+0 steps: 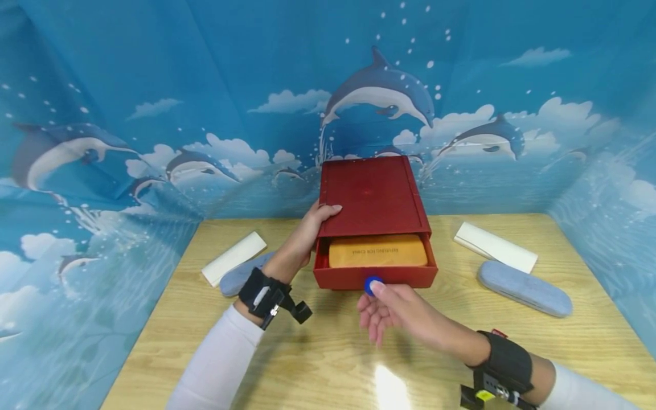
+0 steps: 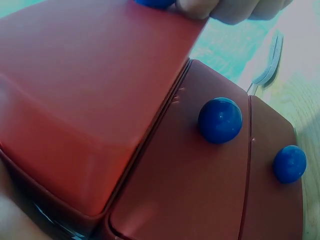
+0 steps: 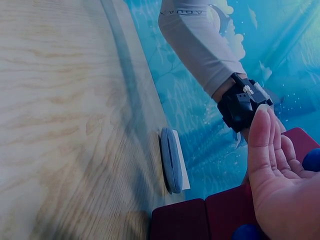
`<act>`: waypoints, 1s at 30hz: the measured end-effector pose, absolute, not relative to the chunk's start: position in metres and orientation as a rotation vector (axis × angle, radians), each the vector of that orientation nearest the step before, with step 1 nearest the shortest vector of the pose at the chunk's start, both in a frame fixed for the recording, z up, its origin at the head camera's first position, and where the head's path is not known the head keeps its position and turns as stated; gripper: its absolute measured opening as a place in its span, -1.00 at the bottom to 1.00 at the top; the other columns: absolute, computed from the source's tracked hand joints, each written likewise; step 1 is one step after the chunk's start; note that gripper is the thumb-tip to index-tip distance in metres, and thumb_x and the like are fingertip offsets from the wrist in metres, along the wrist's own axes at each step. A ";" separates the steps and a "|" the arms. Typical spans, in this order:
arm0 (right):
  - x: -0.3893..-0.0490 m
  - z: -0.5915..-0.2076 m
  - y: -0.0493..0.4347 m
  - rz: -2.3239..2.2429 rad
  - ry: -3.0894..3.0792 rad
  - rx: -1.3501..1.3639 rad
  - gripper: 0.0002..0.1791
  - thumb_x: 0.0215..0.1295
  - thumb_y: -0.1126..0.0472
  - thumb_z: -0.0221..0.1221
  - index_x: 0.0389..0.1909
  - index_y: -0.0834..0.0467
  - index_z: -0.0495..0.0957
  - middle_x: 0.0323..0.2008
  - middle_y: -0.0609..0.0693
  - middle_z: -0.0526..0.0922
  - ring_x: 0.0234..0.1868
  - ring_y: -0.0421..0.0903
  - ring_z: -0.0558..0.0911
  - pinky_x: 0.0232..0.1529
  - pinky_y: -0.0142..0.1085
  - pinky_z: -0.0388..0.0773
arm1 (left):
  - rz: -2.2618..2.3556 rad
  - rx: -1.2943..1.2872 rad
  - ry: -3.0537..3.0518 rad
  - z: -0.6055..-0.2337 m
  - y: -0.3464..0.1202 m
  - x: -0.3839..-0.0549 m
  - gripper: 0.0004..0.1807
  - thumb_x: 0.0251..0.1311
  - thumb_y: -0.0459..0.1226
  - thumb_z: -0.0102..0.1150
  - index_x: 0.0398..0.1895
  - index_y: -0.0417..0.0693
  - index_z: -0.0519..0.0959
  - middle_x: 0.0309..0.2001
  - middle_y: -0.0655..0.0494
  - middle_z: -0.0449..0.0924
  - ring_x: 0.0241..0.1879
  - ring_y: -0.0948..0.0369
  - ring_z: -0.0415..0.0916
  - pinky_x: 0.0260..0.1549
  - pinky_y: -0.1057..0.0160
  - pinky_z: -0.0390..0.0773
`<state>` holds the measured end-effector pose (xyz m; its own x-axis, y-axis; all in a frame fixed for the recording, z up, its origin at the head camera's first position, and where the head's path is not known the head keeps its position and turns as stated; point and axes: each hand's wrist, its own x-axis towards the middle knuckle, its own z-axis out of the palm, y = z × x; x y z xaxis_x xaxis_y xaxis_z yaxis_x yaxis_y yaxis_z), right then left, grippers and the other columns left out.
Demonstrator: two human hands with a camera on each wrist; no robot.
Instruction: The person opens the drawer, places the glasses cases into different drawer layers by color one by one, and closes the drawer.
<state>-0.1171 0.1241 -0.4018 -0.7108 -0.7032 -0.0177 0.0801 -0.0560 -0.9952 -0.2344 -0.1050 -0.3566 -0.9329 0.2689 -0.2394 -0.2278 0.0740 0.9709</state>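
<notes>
My left hand (image 1: 314,223) is clamping the red cabinet (image 1: 369,193), standing at twelve o'clock, by its nine-o'clock side; my right hand (image 1: 397,307) is pinching the blue knob (image 1: 369,283) at six. Keeping force square to the part-open drawer (image 1: 342,278) should be preventing jams.

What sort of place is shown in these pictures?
Probably a staged recording corner: a dolphin backdrop hangs behind and beside a wood-grained table, with black wrist-worn devices in view.

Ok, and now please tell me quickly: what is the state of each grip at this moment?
Left grip: holding the red cabinet by its left side.
Right grip: pinching the blue knob of the open drawer.
</notes>
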 end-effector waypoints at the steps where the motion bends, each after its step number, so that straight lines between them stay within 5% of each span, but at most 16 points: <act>1: -0.118 -0.402 0.124 -1.818 1.674 -0.663 -0.36 0.73 -0.03 -0.28 -0.01 0.51 0.47 -0.23 0.17 0.68 -0.38 -0.14 0.71 -0.34 -0.23 0.75 | 1.920 0.043 2.003 -0.357 -0.105 -0.234 -0.31 0.44 0.12 0.00 0.57 0.30 0.10 0.21 0.01 0.57 0.00 0.13 0.66 0.02 0.13 0.67; 30: -0.150 -0.403 0.120 -1.864 1.714 -0.557 -0.37 0.70 -0.16 -0.25 0.03 0.36 0.49 -0.23 0.09 0.70 -0.40 -0.10 0.72 -0.31 -0.23 0.75 | 1.897 -0.010 2.007 -0.355 -0.105 -0.236 -0.29 0.42 0.15 0.01 0.57 0.38 0.08 0.24 0.03 0.59 0.12 0.08 0.65 0.04 0.10 0.67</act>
<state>-0.1501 0.1205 -0.4031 -0.7674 -0.6385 -0.0587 0.1119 -0.0433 -0.9928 -0.2361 -0.1048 -0.3554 -0.9287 0.2498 -0.2741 -0.2596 0.0899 0.9615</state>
